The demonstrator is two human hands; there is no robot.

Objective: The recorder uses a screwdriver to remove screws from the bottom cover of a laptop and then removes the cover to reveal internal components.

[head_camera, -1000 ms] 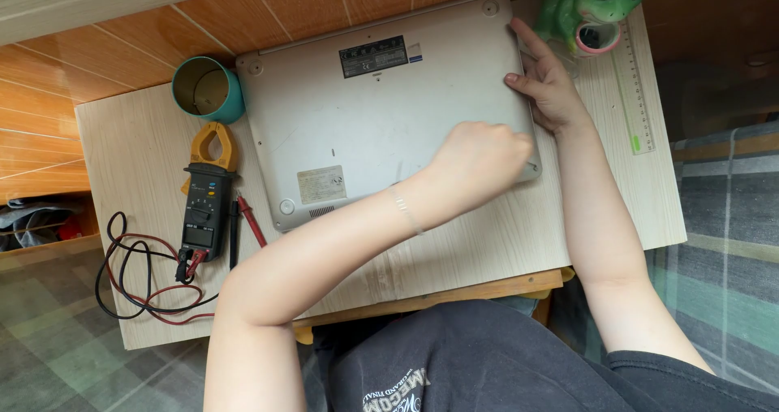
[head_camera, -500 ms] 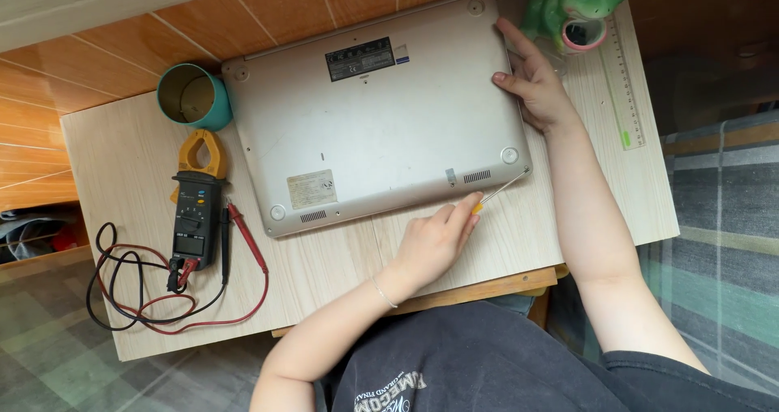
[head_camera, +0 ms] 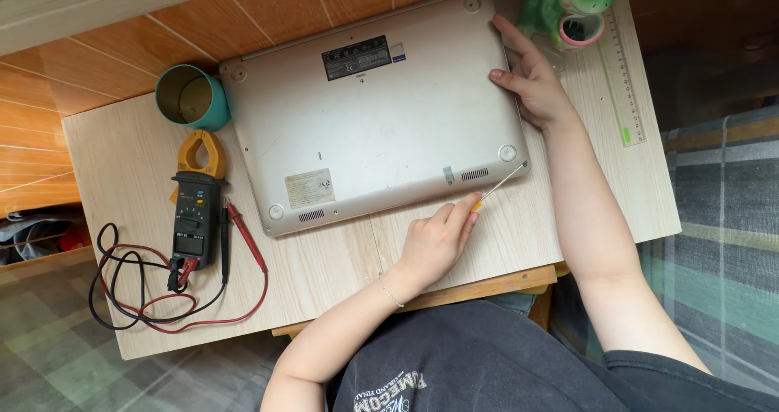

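A silver laptop lies bottom-up on the light wooden table. My left hand rests on the table just in front of the laptop's near edge and grips a small screwdriver with a yellow handle. Its thin shaft points at the laptop's near right corner, beside a round rubber foot. My right hand lies flat on the laptop's right edge, fingers spread over the far corner.
A teal mug stands at the laptop's left far corner. A yellow and black clamp meter with red and black leads lies on the left. A green frog figure and a clear ruler sit at the right.
My left hand has come off the laptop's near right corner and dropped to the table with the screwdriver. My right hand has stayed on the laptop's right edge.
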